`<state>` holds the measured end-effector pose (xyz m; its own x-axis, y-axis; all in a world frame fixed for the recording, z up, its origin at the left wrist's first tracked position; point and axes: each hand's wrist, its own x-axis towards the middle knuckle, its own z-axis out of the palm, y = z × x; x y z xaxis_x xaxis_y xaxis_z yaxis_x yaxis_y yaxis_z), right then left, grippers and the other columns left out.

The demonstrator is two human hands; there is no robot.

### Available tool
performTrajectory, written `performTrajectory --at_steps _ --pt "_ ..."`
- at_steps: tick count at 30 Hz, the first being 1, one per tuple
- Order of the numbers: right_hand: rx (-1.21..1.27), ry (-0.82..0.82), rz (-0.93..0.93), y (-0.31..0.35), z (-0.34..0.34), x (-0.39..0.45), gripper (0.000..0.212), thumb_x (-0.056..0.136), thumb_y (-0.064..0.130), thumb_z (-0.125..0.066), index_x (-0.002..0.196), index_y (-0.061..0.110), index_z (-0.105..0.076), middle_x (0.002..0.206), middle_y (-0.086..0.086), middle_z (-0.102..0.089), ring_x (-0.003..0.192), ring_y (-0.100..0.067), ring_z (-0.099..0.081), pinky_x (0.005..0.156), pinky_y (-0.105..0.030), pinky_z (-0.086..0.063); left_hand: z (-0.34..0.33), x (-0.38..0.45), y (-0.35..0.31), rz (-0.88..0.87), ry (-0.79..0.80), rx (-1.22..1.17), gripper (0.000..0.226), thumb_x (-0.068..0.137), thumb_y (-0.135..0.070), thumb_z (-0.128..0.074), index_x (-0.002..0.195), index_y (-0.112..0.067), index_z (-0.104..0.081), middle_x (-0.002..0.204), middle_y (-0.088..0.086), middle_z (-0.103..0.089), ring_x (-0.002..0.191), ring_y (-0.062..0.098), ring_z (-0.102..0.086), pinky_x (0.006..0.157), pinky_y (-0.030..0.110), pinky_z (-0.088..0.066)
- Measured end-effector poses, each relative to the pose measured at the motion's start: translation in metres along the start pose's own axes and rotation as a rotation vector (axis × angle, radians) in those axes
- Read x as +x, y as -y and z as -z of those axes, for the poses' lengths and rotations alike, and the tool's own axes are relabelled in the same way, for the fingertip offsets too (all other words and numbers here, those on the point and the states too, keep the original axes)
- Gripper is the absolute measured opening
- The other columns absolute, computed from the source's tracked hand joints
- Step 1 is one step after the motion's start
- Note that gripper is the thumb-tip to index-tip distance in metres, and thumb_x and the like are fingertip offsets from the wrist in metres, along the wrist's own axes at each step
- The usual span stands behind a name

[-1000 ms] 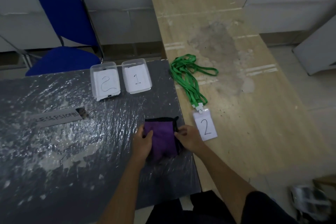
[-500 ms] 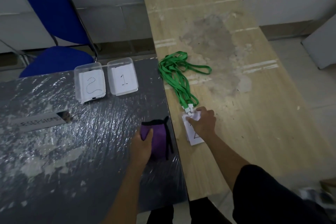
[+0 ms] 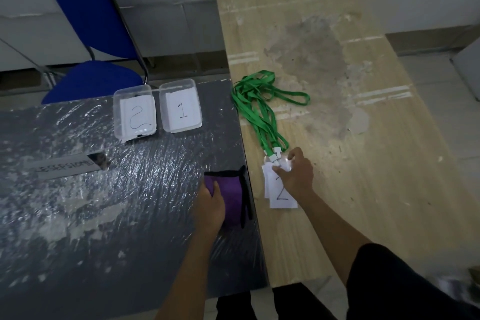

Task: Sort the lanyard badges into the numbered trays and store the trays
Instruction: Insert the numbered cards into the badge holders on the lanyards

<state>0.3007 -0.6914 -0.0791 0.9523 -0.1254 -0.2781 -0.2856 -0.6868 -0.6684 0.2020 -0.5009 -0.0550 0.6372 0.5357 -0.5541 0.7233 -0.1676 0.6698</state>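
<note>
Two clear plastic trays stand side by side at the far edge of the dark table: tray "2" [image 3: 135,114] on the left, tray "1" [image 3: 181,106] on the right. On the wooden table lies a bundle of green lanyards [image 3: 262,109] with white clips leading to stacked badges; the top badge [image 3: 281,196] shows a "2". My right hand [image 3: 294,173] rests on the badges' top end, fingers pinching at the clips. My left hand [image 3: 211,202] presses on a purple pouch [image 3: 232,197] with a black cord near the dark table's right edge.
The dark table [image 3: 104,202] is covered in wrinkled plastic film and carries a grey nameplate [image 3: 65,166]. A blue folding chair [image 3: 88,41] stands behind it. The wooden table [image 3: 337,138] abuts on the right, with a stained patch in its middle.
My right hand left the purple pouch and moved right onto the badges, where it now grips at the clips. My left hand stays on the pouch.
</note>
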Motion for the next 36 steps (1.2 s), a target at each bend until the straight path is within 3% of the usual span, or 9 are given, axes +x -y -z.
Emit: performTrajectory --at_steps 4,9,15,19,22,26,28,32,36 --pt "0.044 -0.017 -0.004 0.001 0.01 -0.002 0.04 0.076 0.019 -0.082 0.095 0.015 -0.047 0.065 0.004 -0.05 0.056 -0.011 -0.047 0.049 -0.023 -0.033 -0.005 -0.001 -0.003 -0.001 -0.006 -0.028 0.029 0.106 -0.035 -0.04 0.11 -0.01 -0.054 0.087 -0.004 -0.059 0.09 0.023 -0.062 0.08 0.033 -0.04" --pt "0.083 -0.029 -0.061 -0.004 0.016 0.0 0.03 0.07 0.021 -0.087 0.088 0.005 -0.068 0.078 0.0 -0.062 0.072 -0.012 -0.056 0.055 -0.005 -0.038 -0.01 -0.002 -0.006 -0.021 -0.024 0.001 0.024 0.103 -0.033 -0.046 0.112 -0.012 -0.053 0.095 0.003 -0.064 0.093 0.028 -0.063 0.088 0.041 -0.049" --pt "0.382 0.061 -0.259 0.003 0.031 -0.004 0.025 0.072 0.028 -0.085 0.085 0.009 -0.074 0.079 -0.004 -0.071 0.067 -0.011 -0.061 0.063 -0.023 -0.049 -0.004 -0.007 -0.009 -0.03 -0.007 -0.095 0.035 0.087 -0.017 -0.072 0.113 -0.016 -0.048 0.089 -0.012 -0.056 0.084 0.017 -0.057 0.081 0.03 -0.042" --pt "0.67 0.324 -0.342 0.017 0.044 -0.021 0.024 0.081 0.029 -0.078 0.089 0.009 -0.067 0.084 -0.01 -0.069 0.072 -0.02 -0.062 0.063 -0.032 -0.05 0.011 -0.019 -0.01 -0.09 0.046 -0.277 0.018 0.092 -0.009 -0.066 0.098 -0.026 -0.062 0.09 -0.008 -0.069 0.083 0.013 -0.066 0.069 0.022 -0.049" --pt "0.805 0.44 -0.373 0.035 0.048 -0.037 0.024 0.084 0.031 -0.074 0.088 0.013 -0.06 0.085 -0.013 -0.065 0.07 -0.021 -0.059 0.062 -0.033 -0.044 0.03 -0.036 -0.015 -0.073 0.097 -0.441 0.036 0.092 0.0 -0.06 0.088 -0.033 -0.074 0.093 -0.005 -0.076 0.087 0.01 -0.07 0.074 0.022 -0.052" --pt "0.944 0.52 -0.351 0.058 0.042 -0.054 0.019 0.091 0.017 -0.066 0.081 0.015 -0.051 0.11 -0.024 -0.069 0.089 -0.027 -0.064 0.073 -0.034 -0.051 0.054 -0.047 -0.02 0.14 0.045 -0.578 0.016 0.095 -0.007 -0.054 0.087 -0.014 -0.068 0.072 -0.001 -0.07 0.07 0.013 -0.061 0.061 0.024 -0.048" --pt "0.932 0.551 -0.346 0.074 0.041 -0.061 0.013 0.092 0.016 -0.066 0.092 0.011 -0.054 0.099 -0.019 -0.072 0.078 -0.022 -0.067 0.066 -0.03 -0.053 0.07 -0.057 -0.025 0.145 0.143 -0.67 0.031 0.1 -0.015 -0.042 0.077 -0.004 -0.06 0.056 -0.001 -0.066 0.066 0.017 -0.056 0.056 0.023 -0.047" --pt "0.933 0.632 -0.317 0.103 0.034 -0.07 0.034 0.091 0.02 -0.065 0.119 0.0 -0.064 0.11 -0.016 -0.069 0.094 -0.025 -0.064 0.077 -0.033 -0.053 0.09 -0.086 -0.058 -0.122 0.152 -0.577 0.032 0.095 -0.047 -0.045 0.094 -0.021 -0.063 0.095 -0.006 -0.07 0.087 0.006 -0.062 0.076 0.022 -0.048" --pt "0.946 0.674 -0.286 0.123 0.03 -0.076 0.022 0.099 0.019 -0.051 0.11 0.008 -0.067 0.103 -0.004 -0.074 0.09 -0.015 -0.07 0.079 -0.028 -0.057 0.095 -0.076 -0.053 -0.445 -0.01 -0.28 0.029 0.096 -0.029 -0.063 0.122 -0.042 -0.06 0.118 -0.017 -0.065 0.099 -0.006 -0.063 0.082 0.019 -0.053"
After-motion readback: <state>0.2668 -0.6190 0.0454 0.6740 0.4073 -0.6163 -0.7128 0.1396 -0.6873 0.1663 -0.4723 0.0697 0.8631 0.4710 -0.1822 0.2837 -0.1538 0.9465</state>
